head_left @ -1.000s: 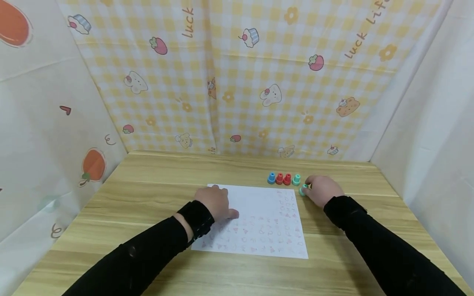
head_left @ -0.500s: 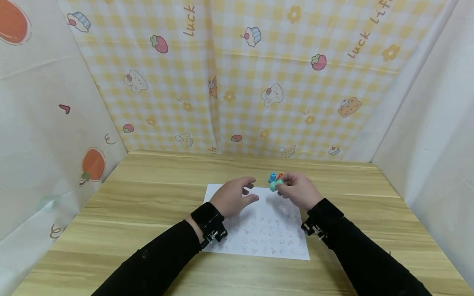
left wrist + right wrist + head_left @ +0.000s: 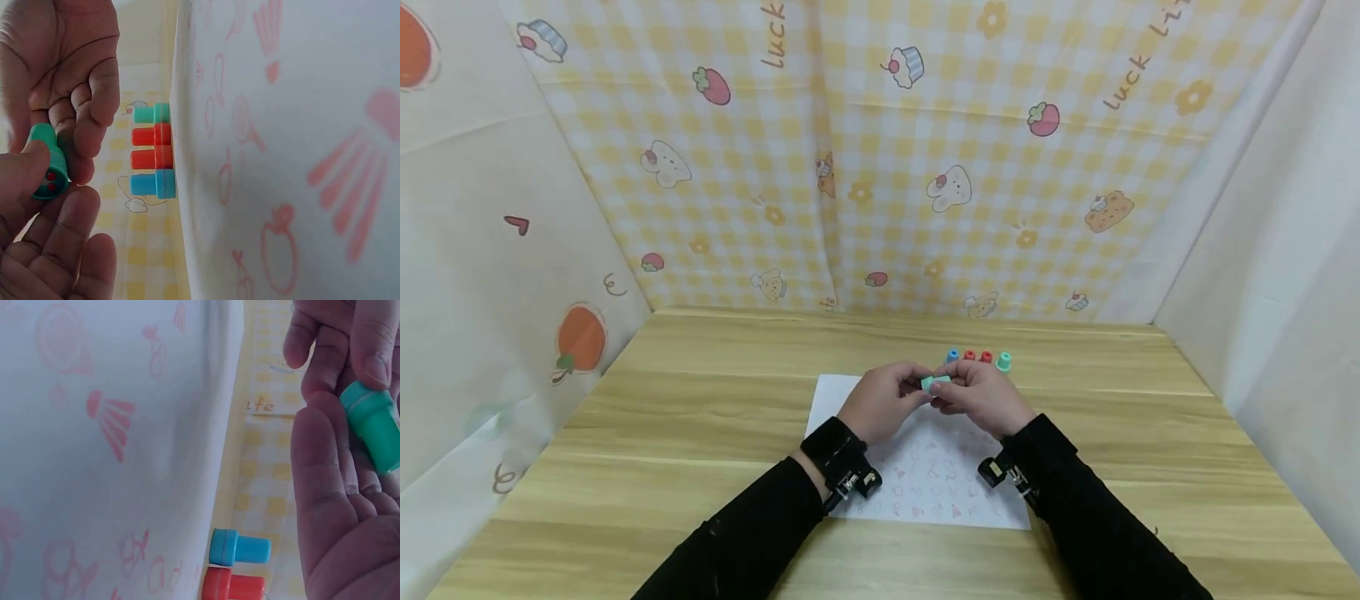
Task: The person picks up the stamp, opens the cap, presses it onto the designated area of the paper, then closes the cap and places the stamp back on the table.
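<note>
Over the top part of the paper, my two hands meet at a small green stamp (image 3: 936, 383). My left hand (image 3: 880, 406) pinches its wide end with thumb and fingers. The right hand (image 3: 988, 398) grips the narrower handle end, its thumb along the side. In the left wrist view the stamp (image 3: 44, 134) lies tilted, and red marks show inside its round wide end. From the right wrist view, the left thumb presses on the stamp's (image 3: 375, 422) wide rim. Below both hands lies the white paper (image 3: 835, 392), covered with faint red prints, including shuttlecock shapes.
Behind the right hand stand more stamps in a row: a blue stamp (image 3: 153, 184), two red ones, one being the red stamp (image 3: 150, 157), and another green stamp (image 3: 1003, 362). A patterned cloth (image 3: 880, 167) rises behind the wooden table (image 3: 715, 400).
My right hand has picked up the green stamp from the right end of the row and carried it left. My left hand has lifted off the paper and taken hold of it too.
</note>
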